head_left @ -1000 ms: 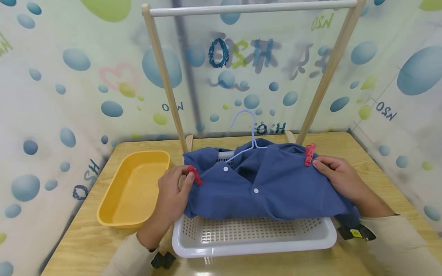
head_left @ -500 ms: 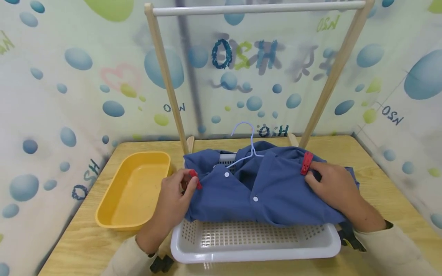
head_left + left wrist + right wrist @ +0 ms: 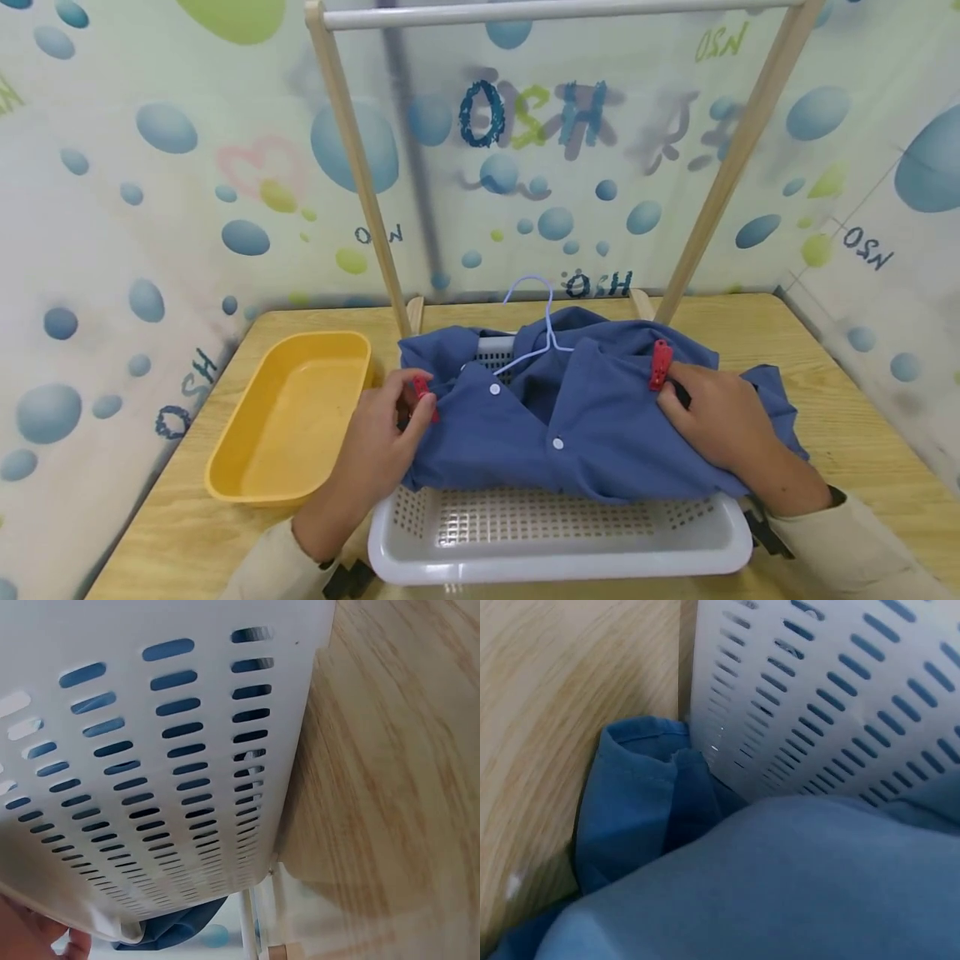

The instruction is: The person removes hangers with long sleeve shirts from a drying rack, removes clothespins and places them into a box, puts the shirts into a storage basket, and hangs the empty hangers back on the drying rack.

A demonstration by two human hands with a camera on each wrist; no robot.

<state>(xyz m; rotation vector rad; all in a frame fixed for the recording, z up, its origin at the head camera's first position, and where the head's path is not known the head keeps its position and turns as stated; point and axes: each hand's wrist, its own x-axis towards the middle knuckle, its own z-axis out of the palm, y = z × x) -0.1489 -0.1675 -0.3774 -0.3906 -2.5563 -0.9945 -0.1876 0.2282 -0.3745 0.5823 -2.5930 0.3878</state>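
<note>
A blue button-up shirt (image 3: 517, 450) lies spread over a white slotted basket (image 3: 558, 571). The hook of a pale blue hanger (image 3: 551, 312) rises through its collar opening. My left hand (image 3: 378, 442) pinches a red clothespin (image 3: 421, 386) at the shirt's left shoulder with thumb and forefinger. At the opposite shoulder my right hand (image 3: 723, 421) grips a second red clothespin (image 3: 660, 364) with curled fingers, its hold partly hidden. In the right wrist view a cuffed sleeve (image 3: 630, 802) hangs beside the basket. Left fingers (image 3: 75, 943) show under the basket rim in the left wrist view.
A yellow tray (image 3: 296, 425) sits on the wooden table (image 3: 168, 533) left of the basket. Behind the shirt stands a wooden rack (image 3: 723, 187) with a white crossbar (image 3: 555, 12). A patterned wall (image 3: 480, 242) backs the table.
My right hand has moved left and slightly down with its clothespin, bunching the shirt inward. A sleeve end now shows beyond that hand. The left hand stays at its clothespin; the hanger hook sits lower.
</note>
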